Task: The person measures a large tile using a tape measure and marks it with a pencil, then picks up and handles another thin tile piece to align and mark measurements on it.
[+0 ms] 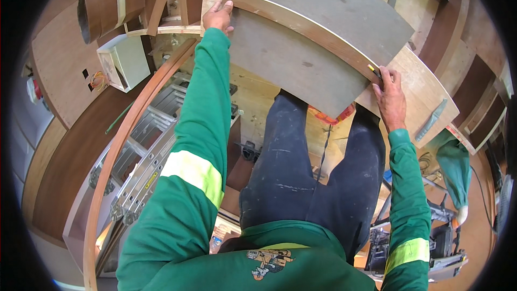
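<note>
A straight wooden strip (301, 24) lies slantwise across a grey sheet (291, 48), which rests on a pale plywood board (420, 83). At the strip's far left end, my left hand (218, 17) is closed on it, with the thumb along its edge. My right hand (390, 97) is at the strip's other end, its fingers bent around a slim yellow-and-black pencil (374, 70). The fingers partly hide the pencil. A grey-blue, blade-shaped tool (432, 120) lies on the plywood to the right of my right hand.
To my left are a long curved wooden rail (124, 145), a folded aluminium ladder (145, 183), a white box (125, 62) and a brown rolled sheet (110, 2). A green cloth bag (453, 167) hangs at right above a black machine (447, 237). Cables lie nearby.
</note>
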A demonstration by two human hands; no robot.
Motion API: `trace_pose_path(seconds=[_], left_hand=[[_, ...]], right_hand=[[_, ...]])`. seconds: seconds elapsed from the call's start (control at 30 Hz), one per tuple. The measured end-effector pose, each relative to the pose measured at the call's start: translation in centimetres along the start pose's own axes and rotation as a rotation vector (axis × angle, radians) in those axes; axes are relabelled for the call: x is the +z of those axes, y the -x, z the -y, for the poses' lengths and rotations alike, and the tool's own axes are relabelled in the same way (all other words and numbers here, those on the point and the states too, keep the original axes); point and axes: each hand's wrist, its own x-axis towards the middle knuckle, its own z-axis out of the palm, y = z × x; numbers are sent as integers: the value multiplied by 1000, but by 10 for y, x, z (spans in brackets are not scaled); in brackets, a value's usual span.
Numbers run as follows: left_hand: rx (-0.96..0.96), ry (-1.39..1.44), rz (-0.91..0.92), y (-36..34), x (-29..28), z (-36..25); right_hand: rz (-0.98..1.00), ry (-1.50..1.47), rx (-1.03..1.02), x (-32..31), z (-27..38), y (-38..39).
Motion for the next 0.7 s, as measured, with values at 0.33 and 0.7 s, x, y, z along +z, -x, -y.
trace_pose_path(seconds=[0.33,0.7], left_hand=[[4,14,39,-6,-3,3],[-8,29,38,-14,-5,5]], right_hand=[[2,-30,-13,-1,1,0],[-15,-17,-14,1,1,0]])
